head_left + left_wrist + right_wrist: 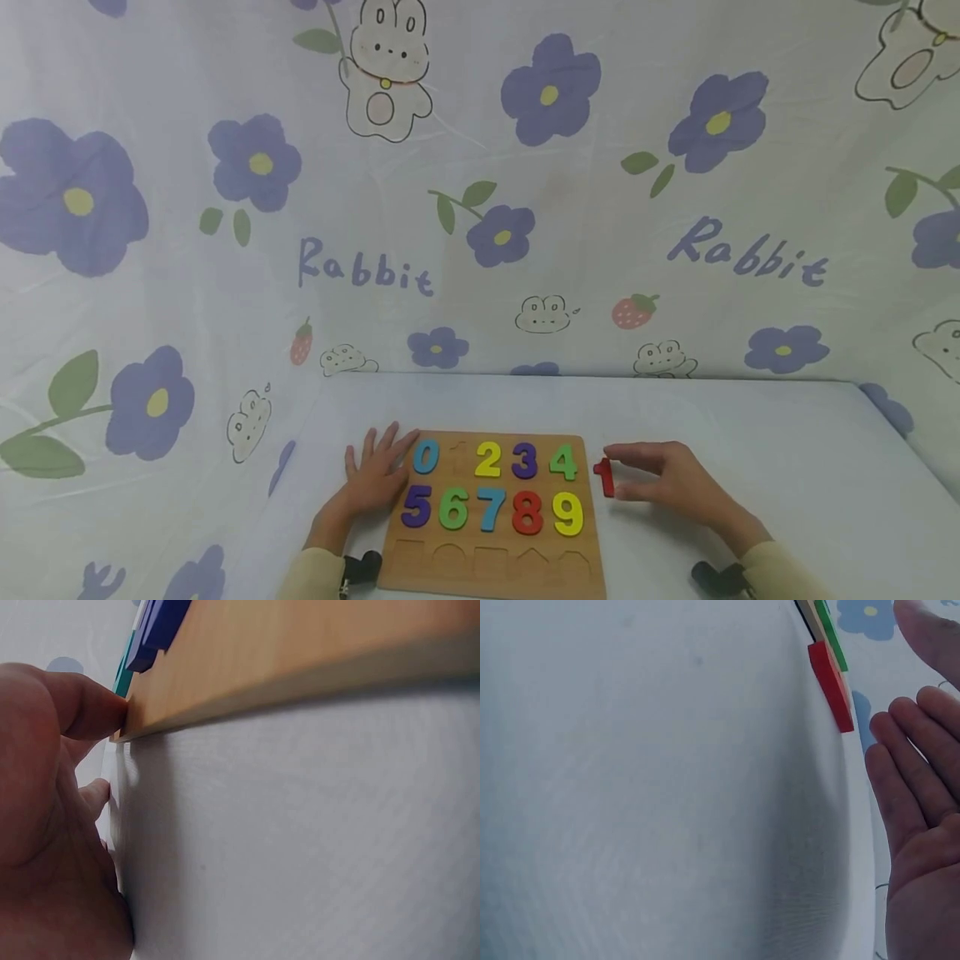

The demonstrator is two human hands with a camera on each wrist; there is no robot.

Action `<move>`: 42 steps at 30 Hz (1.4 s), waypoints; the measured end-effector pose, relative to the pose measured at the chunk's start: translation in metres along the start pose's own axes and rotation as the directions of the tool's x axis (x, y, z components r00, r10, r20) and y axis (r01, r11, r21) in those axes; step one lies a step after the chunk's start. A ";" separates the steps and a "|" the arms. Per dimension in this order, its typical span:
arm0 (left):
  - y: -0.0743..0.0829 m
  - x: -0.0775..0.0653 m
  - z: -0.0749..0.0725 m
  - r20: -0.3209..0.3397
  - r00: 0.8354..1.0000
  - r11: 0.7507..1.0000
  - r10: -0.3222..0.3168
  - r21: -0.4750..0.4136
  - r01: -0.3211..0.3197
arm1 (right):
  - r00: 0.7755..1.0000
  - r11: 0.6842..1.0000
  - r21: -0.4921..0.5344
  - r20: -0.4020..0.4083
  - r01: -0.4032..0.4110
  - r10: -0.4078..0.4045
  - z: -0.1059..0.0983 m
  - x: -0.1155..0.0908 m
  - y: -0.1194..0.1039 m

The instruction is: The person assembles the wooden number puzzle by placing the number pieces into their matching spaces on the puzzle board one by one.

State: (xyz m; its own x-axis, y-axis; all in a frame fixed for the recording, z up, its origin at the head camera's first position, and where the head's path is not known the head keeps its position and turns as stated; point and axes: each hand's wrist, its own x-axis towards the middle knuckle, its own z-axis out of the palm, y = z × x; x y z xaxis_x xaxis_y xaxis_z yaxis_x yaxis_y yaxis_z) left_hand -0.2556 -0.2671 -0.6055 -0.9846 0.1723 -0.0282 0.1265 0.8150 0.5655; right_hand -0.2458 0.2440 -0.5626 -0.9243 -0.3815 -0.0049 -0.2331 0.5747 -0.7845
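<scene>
A wooden number board (431, 533) lies on the white table, with coloured digits 0 and 2 to 9 in its recesses. The slot for the 1 (457, 458) in the top row is bare. My left hand (375, 477) rests at the board's left edge, fingers spread; in the left wrist view its thumb (94, 712) touches the board's corner. Right of the board is a red number 1 (606, 477). My right hand (678, 487) is beside it, index finger and thumb apart; the right wrist view shows straight fingers (915, 765) a small gap from the red piece (831, 686).
Along the board's near side runs a row of shaped recesses (491, 561) without pieces. A white cloth (480, 292) printed with flowers and rabbits hangs behind the table. Dark wrist-camera mounts (363, 568) sit by both cuffs.
</scene>
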 end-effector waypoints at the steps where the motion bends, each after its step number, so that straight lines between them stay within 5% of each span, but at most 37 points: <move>1: 0.000 0.000 0.000 0.002 1.000 1.000 0.000 0.001 0.000 | 1.000 1.000 0.015 0.000 -0.006 0.006 0.000 0.001 0.001; 14: 0.007 -0.002 -0.004 0.001 1.000 1.000 -0.001 0.003 0.001 | 1.000 1.000 -0.017 -0.011 -0.022 0.022 0.002 0.009 0.012; 34: 0.007 -0.003 -0.002 -0.006 1.000 1.000 -0.011 0.001 0.011 | 1.000 0.988 -0.154 0.013 -0.014 0.016 0.007 0.014 -0.005; 42: 0.007 -0.003 -0.002 -0.004 1.000 1.000 -0.010 -0.004 0.009 | 0.993 0.986 -0.123 -0.030 0.110 -0.115 0.013 0.029 -0.033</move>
State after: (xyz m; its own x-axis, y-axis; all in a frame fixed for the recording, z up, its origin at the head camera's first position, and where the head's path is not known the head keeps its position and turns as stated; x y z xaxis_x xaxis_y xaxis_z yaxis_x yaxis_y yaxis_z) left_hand -0.2523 -0.2633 -0.6002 -0.9863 0.1621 -0.0299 0.1167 0.8146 0.5682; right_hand -0.2611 0.2045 -0.5446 -0.9003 -0.4228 0.1038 -0.3689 0.6141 -0.6977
